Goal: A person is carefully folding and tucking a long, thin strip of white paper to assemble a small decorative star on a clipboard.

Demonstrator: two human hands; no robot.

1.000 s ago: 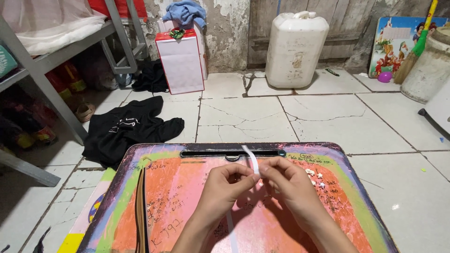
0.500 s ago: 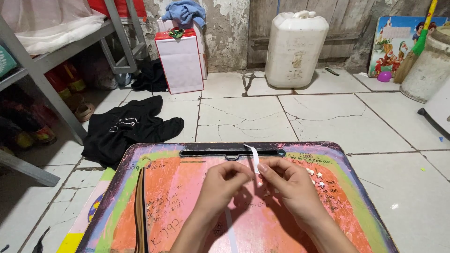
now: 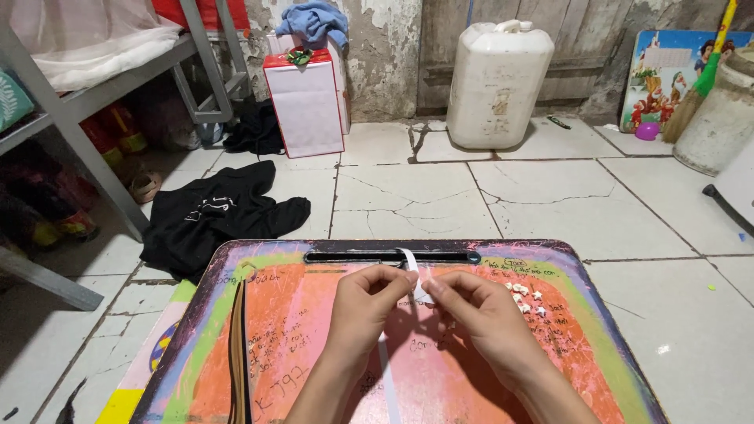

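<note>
Both hands meet over a small colourful lap desk [image 3: 314, 330] with an orange top and a slot handle. My left hand [image 3: 365, 302] and my right hand [image 3: 471, 310] pinch a thin white paper strip [image 3: 412, 271] between their fingertips; its upper end loops up near the slot, and its tail [image 3: 386, 377] hangs down between my wrists. Several tiny folded white paper stars [image 3: 526, 297] lie on the desk just right of my right hand. A bundle of dark strips [image 3: 238, 353] lies along the desk's left side.
A black garment [image 3: 212, 216] lies on the cracked tile floor to the left. At the far wall stand a white jerrycan [image 3: 499, 82], a red-and-white gift box [image 3: 305, 102], a broom and a grey bucket [image 3: 722, 118]. A metal shelf frame [image 3: 86, 133] fills the left.
The upper end of the strip has been bent lower and closer to the fingertips; both hands stay almost in place over the desk.
</note>
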